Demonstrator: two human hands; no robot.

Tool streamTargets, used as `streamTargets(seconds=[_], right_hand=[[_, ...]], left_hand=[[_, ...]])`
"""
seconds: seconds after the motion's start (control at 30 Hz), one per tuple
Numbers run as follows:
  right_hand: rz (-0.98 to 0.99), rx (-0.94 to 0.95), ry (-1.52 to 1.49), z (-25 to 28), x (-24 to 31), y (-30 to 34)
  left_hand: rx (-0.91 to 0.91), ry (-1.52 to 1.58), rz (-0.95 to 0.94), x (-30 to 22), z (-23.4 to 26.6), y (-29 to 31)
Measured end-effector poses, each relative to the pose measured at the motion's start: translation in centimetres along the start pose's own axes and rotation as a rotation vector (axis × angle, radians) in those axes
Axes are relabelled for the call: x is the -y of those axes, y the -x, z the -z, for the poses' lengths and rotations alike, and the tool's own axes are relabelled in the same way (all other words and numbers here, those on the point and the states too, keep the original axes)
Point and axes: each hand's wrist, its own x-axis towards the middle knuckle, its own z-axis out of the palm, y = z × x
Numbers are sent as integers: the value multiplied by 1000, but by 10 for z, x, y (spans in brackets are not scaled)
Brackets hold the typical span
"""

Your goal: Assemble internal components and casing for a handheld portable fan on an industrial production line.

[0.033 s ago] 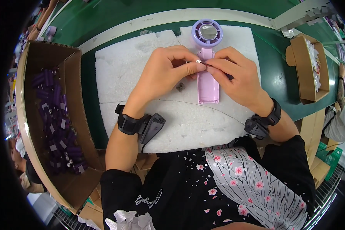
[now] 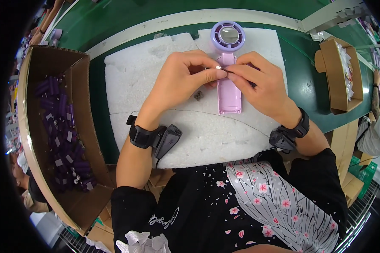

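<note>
Lilac handheld fan [image 2: 229, 86] lies on white foam sheet [image 2: 156, 88], centre of counter. My left hand [image 2: 185, 78] and right hand [image 2: 261, 84] pinch a tiny metal part [image 2: 218, 67] over its handle. Cardboard box [image 2: 42, 126] of purple cells sits left.

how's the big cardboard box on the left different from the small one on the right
The large brown cardboard box at the left holds many purple cylindrical parts; the small brown cardboard box at the right holds white pieces. The left one is far bigger and sits off the green table, the right one on it. Both are open-topped.
</note>
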Motion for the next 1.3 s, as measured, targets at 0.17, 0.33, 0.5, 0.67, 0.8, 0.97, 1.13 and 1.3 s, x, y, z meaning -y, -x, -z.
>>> streamTargets(seconds=[0.17, 0.33, 0.5, 0.67, 0.8, 0.97, 1.13, 1.3], right_hand=[[49, 1, 110, 2, 1, -1], [-2, 56, 150, 3, -1, 1], [-71, 74, -48, 3, -7, -2], [-159, 66, -219, 7, -6, -5], [-231, 78, -292, 7, -7, -6], [-242, 82, -339, 5, -13, -6], [-249, 95, -359, 7, -14, -5], [-211, 79, -329, 7, -15, -7]], left_hand=[[6, 5, -8, -2, -1, 0], [11, 124, 108, -1, -2, -1], [28, 118, 87, -2, 1, -3], [45, 87, 40, -1, 4, -5], [37, 90, 65, -3, 3, -7], [60, 12, 152, -7, 7, -7], [51, 112, 141, -9, 9, -8], [38, 158, 123, -10, 9, -11]])
